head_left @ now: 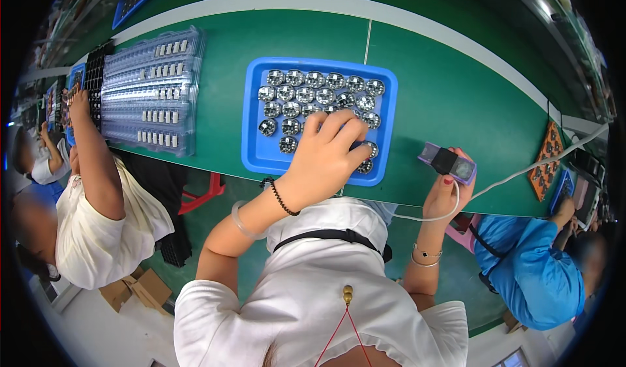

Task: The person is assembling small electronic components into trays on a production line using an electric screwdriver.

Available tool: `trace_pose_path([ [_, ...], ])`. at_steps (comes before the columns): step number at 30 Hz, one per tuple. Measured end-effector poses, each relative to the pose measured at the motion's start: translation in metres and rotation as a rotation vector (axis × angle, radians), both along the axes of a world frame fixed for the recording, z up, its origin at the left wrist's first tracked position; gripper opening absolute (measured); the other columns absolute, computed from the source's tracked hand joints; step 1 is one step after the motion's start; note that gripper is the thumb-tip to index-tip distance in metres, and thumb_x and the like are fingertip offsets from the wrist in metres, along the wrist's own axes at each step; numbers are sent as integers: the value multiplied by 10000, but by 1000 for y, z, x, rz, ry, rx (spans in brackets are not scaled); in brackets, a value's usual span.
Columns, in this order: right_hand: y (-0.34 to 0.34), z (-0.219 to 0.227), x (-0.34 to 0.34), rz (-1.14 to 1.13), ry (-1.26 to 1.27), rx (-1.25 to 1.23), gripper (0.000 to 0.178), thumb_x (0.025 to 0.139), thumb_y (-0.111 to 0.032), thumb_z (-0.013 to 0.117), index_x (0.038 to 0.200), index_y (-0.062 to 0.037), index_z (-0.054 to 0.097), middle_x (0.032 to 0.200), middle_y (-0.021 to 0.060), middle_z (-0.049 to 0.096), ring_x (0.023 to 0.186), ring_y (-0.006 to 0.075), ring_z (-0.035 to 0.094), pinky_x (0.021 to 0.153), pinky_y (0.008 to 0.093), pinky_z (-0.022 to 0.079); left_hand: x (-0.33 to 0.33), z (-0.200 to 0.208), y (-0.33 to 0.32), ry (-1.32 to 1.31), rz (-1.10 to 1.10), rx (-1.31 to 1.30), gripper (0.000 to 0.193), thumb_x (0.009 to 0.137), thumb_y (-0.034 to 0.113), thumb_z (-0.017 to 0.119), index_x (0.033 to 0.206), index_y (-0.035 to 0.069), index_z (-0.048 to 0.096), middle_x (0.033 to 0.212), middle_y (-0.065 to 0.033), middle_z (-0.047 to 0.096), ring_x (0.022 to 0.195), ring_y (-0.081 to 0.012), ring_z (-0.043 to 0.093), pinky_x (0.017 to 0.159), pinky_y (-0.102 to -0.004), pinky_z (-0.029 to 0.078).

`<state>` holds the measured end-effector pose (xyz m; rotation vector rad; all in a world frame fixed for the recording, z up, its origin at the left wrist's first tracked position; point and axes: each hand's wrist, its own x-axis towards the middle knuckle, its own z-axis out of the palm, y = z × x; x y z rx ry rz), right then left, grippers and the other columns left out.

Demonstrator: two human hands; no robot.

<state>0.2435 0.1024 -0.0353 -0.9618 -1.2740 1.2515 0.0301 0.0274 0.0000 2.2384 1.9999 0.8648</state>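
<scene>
Head view: a blue plastic tray (250, 119) rests on the green surface (463, 100), by its near edge. Faceted mirrored balls (304, 94) stand in rows inside, filling the far side; the near-left corner is bare. My left hand (323, 148) extends over the near edge of the tray, fingers bent down among the balls toward its right edge; I cannot tell whether they grip one. My right hand (450, 194) grasps a clear, purplish block (446, 161) with a black band, above the near edge of the surface, right of the tray. A white cable (536, 167) runs beside that hand.
</scene>
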Motion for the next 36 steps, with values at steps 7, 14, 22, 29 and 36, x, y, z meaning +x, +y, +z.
trace_pose_path([
  [7,-5,9,-5,96,-156,93,559,781,-374,722,1104,48,547,1098,123,524,1013,222,551,899,338,437,-3,2,6,-2,-5,-31,104,624,135,692,720,137,650,930,-16,513,1011,-223,498,828,-377,351],
  [14,-6,10,-7,124,-150,55,573,787,-373,714,1110,65,535,1107,118,517,1030,212,542,922,339,427,-7,0,3,-121,-74,-112,53,635,130,639,677,99,650,955,-43,510,1025,-236,479,862,-380,346],
  [22,-6,8,-8,146,-153,38,573,782,-367,724,1111,62,535,1111,116,521,1040,218,546,926,337,425,-13,8,3,-220,-100,-164,148,672,174,710,794,100,668,951,-49,501,1008,-250,472,857,-378,341],
  [29,-4,8,-12,175,-158,20,559,787,-368,719,1115,49,542,1115,117,522,1046,224,547,927,330,420,-14,-1,21,-108,48,-63,150,681,142,701,815,95,652,941,-41,503,995,-242,480,848,-374,345],
  [36,3,24,-25,256,-300,135,431,787,-240,724,1107,9,577,1130,121,518,1001,213,544,888,323,445,-7,12,22,-98,-37,29,174,628,106,672,800,100,644,934,-25,516,1005,-235,497,838,-371,355],
])
